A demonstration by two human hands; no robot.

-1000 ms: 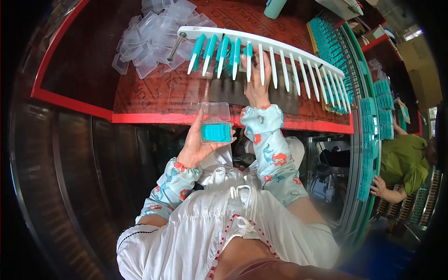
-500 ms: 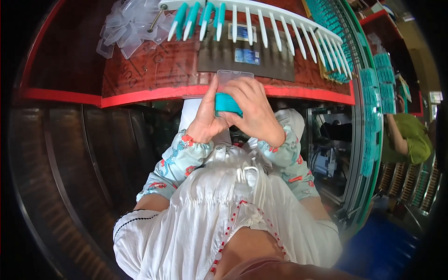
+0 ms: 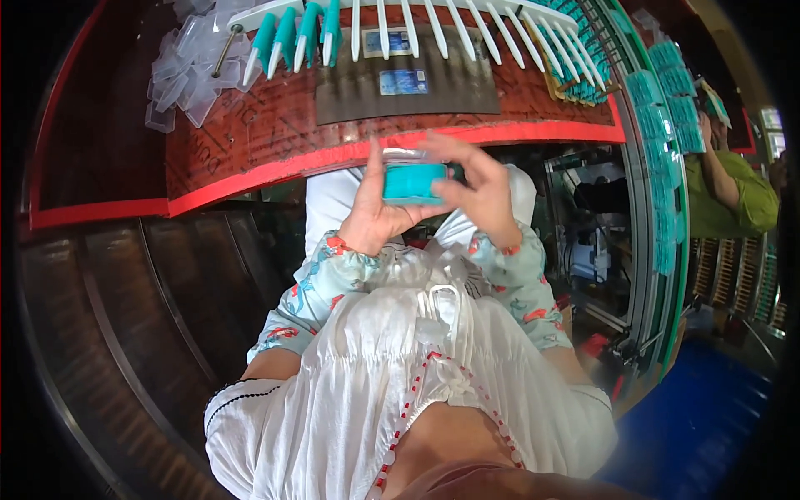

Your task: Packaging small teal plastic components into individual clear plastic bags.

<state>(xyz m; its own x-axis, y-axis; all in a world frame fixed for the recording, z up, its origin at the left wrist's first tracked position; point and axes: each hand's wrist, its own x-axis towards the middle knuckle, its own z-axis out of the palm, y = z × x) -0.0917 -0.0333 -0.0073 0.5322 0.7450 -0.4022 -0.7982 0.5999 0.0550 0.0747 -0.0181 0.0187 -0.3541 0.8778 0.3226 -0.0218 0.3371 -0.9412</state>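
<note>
A small clear plastic box [image 3: 413, 183] filled with teal, strand-like material is held in front of me, just short of the red table edge. My left hand [image 3: 372, 208] cradles it from the left and below, thumb upright along its side. My right hand [image 3: 482, 185] is at the box's right end, fingers spread and slightly blurred, the lower fingertips at its corner. Its raised fingers stay clear of the box top. A clear lid edge shows along the far side; whether it is fully closed I cannot tell.
On the red table [image 3: 242, 150] lie a heap of clear plastic boxes [image 3: 187, 71] and a dark mat [image 3: 458, 96]. Above hangs a white rack of prongs [image 3: 442, 29], several carrying teal bundles [image 3: 283, 37]. Teal packs [image 3: 658, 167] line the right side; a person in green [image 3: 729, 196] is beyond.
The box's raised clear lid has come down toward the teal contents. My right hand has shifted right and spread its fingers, uncovering the box. The view has shifted a little.
</note>
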